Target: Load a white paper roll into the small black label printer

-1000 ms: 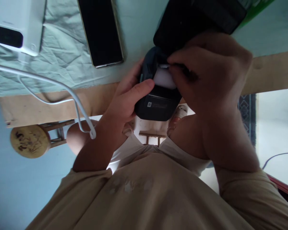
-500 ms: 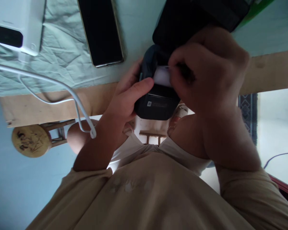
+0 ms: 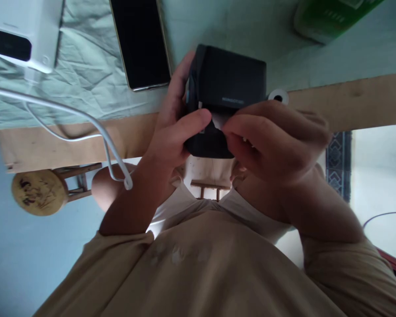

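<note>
A small black label printer (image 3: 231, 79) with a hinged lid is held up over the table's front edge. My left hand (image 3: 176, 119) wraps its left side, the thumb lying across the front near the paper slot. A short white paper strip (image 3: 219, 119) shows between lid and body. The fingertips of my right hand (image 3: 270, 136) pinch this strip at its right end. The lid lies down over the body; whether it is latched I cannot tell. Just behind my right hand is a small white roll (image 3: 278, 96) with a dark core, partly covered by the fingers.
A phone (image 3: 141, 44) with a dark screen lies left of the printer on the green cloth (image 3: 198, 22). Further left sits a white power bank (image 3: 26, 35) with a white cable (image 3: 86, 118) hanging over the wooden edge. At the upper right lies a green package (image 3: 330, 20). Below left is a stool (image 3: 39, 192).
The printer's lid has swung down from its raised position over the body. My right hand has shifted slightly down, its fingers still at the paper. The green package and white roll are now visible.
</note>
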Tool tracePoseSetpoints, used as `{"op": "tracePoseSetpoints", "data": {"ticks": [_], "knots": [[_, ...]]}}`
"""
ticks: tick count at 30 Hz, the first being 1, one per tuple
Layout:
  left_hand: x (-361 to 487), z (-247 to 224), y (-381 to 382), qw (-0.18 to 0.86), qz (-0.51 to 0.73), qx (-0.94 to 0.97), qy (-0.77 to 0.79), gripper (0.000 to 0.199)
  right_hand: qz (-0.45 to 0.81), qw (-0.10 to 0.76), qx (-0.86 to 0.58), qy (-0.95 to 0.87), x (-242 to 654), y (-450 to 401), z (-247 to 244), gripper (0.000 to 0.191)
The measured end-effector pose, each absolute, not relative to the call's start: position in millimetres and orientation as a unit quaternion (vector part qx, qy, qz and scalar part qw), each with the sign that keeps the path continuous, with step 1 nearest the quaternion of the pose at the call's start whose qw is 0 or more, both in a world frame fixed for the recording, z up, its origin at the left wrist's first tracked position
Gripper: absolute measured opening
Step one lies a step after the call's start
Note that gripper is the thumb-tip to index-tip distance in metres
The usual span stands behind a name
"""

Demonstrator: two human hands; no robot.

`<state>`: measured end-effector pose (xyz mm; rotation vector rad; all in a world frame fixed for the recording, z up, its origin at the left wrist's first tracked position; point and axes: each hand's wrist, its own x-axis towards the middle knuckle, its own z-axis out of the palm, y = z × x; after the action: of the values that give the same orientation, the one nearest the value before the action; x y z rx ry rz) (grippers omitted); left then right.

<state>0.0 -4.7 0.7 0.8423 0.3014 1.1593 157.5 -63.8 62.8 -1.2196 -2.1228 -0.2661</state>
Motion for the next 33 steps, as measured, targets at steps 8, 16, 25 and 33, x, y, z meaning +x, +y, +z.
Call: {"op": "tracePoseSetpoints", "data": {"ticks": [8, 16, 25, 33], "knots": [[-1.6, 3.5, -9.0, 0.728, 0.544, 0.367, 0.195, 0.057, -0.067, 0.374, -0.433, -0.817, 157.4, -58.0, 60.2, 0.015], [-6.3, -10.7, -6.4, 0.706, 0.551, 0.404, 0.189, 0.065, -0.001, 0.374, -0.426, -0.824, 159.2, -58.3, 64.7, 0.013], [-7.3, 5.9, -8.0, 0.736, 0.502, 0.409, 0.199, 0.068, 0.036, 0.488, -0.423, -0.762, 169.6, -50.3, 63.2, 0.017], [-1.0, 2.1, -8.8, 0.747, 0.524, 0.391, 0.122, 0.057, 0.038, 0.358, -0.469, -0.807, 170.5, -57.7, 70.0, 0.026]]}}
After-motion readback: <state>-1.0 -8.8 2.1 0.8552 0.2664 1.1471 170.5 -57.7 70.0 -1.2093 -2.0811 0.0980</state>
